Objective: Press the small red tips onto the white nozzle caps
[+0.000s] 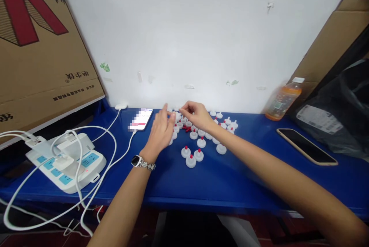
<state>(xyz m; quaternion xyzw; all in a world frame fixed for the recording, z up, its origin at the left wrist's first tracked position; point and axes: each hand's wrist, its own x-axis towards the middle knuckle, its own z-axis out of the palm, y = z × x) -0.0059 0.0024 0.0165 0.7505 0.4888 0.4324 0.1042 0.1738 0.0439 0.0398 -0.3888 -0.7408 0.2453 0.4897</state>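
Note:
Several small white caps (190, 161) with red tips stand on a blue table (245, 177), clustered near the white wall. Loose red pieces (186, 128) lie among them. My left hand (161, 129), with a watch on the wrist, reaches into the left side of the cluster, fingers stretched forward and slightly apart. My right hand (196, 114) hovers over the back of the cluster with thumb and forefinger pinched together; what they hold is too small to make out.
A lit phone (141, 119) lies left of the caps on a charging cable. A white power strip (69, 162) with plugs and cables sits at the left. A dark phone (306, 146), an orange drink bottle (284, 99), a black bag and cardboard boxes stand around.

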